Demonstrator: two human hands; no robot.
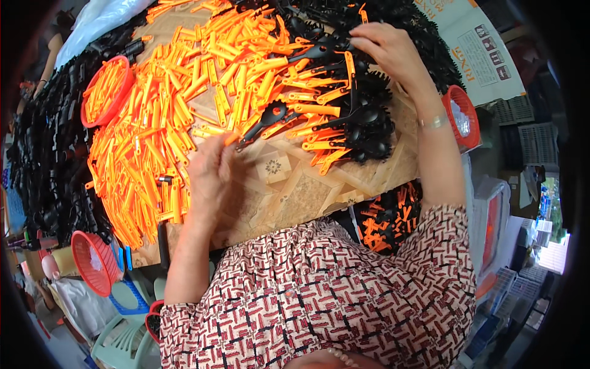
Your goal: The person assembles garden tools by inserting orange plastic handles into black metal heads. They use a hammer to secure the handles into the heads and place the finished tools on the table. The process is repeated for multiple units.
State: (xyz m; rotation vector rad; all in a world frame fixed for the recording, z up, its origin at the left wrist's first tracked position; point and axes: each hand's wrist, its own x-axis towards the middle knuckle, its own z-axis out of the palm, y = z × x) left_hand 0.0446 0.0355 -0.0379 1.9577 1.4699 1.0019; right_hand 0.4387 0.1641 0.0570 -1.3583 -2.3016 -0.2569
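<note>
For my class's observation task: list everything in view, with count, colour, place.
Table: one, brown, centre
Handles: uncountable, orange, heaped on table
Spoons: several, black, table's right half
Pieces: many, black, far left
Mixed parts: many, orange and black, below table
Baskets: at least three, red, two left, one right
Bag: one, bluish, upper left
Panel: one, white, upper right
Crates: several, grey, right
Chair: at least one, pale green, lower left
Top: one, cream-red-black, lower centre
Left hand: one, bare, by handles
Right hand: one, bare, upper right
</note>
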